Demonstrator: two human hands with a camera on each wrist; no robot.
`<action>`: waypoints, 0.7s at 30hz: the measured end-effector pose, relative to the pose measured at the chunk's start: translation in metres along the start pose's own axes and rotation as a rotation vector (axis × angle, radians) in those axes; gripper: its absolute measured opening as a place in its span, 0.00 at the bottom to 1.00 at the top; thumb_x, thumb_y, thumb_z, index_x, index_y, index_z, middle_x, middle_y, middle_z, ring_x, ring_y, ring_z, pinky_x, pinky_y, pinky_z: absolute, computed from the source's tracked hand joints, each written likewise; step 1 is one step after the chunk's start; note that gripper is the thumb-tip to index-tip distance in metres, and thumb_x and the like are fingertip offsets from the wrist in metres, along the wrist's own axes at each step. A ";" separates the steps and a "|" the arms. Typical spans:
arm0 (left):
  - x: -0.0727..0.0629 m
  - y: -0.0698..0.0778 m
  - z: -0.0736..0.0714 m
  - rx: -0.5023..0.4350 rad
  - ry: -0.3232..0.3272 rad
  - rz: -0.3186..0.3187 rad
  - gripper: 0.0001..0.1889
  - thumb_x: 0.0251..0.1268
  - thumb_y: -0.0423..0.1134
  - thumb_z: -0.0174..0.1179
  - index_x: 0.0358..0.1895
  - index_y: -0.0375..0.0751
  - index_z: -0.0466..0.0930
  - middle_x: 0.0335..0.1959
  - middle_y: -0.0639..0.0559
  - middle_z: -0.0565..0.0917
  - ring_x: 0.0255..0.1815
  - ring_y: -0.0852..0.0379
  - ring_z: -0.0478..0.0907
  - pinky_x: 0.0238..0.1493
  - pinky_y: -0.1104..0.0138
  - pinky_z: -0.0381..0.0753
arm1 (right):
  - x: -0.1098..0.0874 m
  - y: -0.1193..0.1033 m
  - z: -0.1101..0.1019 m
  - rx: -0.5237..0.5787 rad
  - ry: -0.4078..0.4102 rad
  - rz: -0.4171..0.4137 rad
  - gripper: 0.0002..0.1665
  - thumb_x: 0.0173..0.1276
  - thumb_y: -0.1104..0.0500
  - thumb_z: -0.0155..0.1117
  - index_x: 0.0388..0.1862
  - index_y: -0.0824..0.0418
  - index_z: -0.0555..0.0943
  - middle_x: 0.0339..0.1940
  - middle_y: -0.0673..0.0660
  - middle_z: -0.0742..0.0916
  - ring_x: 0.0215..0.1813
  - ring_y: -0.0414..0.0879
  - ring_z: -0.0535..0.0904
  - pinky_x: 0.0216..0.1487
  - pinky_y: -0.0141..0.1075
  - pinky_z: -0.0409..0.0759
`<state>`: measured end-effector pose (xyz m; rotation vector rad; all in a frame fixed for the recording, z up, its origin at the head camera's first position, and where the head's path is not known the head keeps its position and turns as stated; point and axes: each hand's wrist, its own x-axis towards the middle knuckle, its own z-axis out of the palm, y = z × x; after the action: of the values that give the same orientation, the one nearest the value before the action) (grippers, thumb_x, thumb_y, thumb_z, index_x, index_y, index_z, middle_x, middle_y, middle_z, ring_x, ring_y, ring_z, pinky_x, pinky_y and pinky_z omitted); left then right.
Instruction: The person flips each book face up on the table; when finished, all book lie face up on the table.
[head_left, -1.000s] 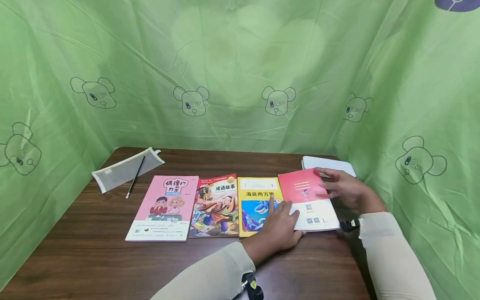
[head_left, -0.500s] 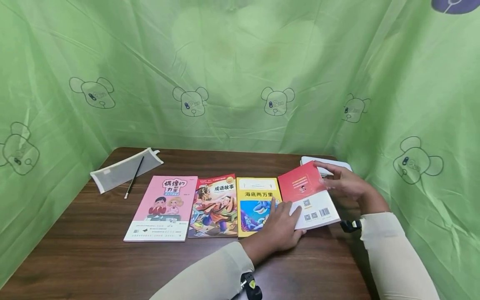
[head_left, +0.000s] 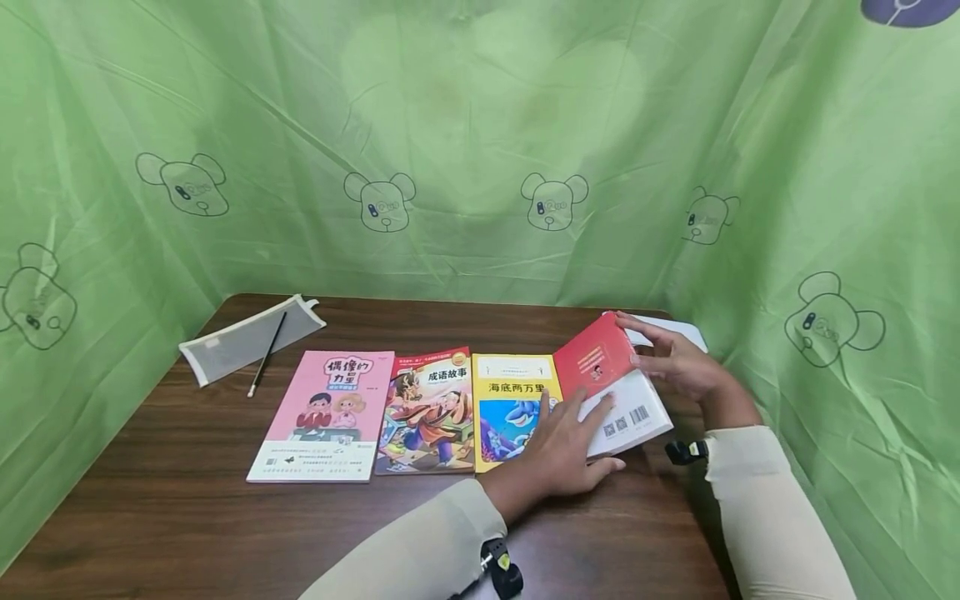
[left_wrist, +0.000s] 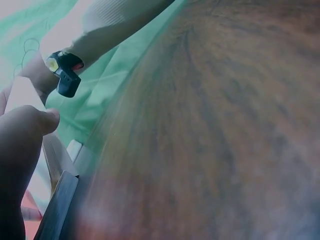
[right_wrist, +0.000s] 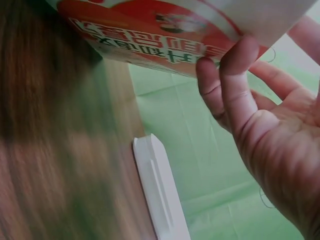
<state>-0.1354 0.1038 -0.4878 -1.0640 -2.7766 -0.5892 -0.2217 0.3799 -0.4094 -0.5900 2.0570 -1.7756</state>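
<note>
At the right end of a row of books, a red-and-white book [head_left: 596, 354] is tilted, its right side raised off the table. My right hand [head_left: 678, 363] holds it by the upper right edge; in the right wrist view the fingers are bent against the cover [right_wrist: 150, 37], which shows orange-red with printed characters. My left hand [head_left: 567, 446] lies across the lower left part of this book and the yellow book [head_left: 517, 369] beside it, fingers stretched out. In the left wrist view the left thumb [left_wrist: 42, 121] overlaps the raised book's pale edge.
Left of the yellow book lie a colourful comic-style book [head_left: 426, 429] and a pink-and-white book [head_left: 345, 425]. A whitish zip pouch [head_left: 240, 346] with a dark pencil [head_left: 268, 354] is at the back left. Behind my right hand sits a flat white object [right_wrist: 160, 190], near the green curtain [head_left: 465, 125].
The red-and-white book's right side has risen and tipped leftward with my right hand. My left fingers have shifted a little to the right over it.
</note>
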 end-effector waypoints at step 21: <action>0.008 0.003 -0.002 -0.115 -0.019 0.018 0.57 0.73 0.60 0.68 0.91 0.68 0.32 0.89 0.48 0.60 0.85 0.48 0.68 0.87 0.35 0.60 | -0.004 -0.015 0.021 -0.013 0.034 -0.006 0.43 0.83 0.70 0.55 0.91 0.61 0.53 0.67 0.61 0.87 0.57 0.55 0.92 0.47 0.50 0.94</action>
<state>-0.1391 0.1101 -0.4831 -1.1214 -2.7756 -0.7490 -0.2060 0.3630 -0.3975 -0.5736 2.0924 -1.7888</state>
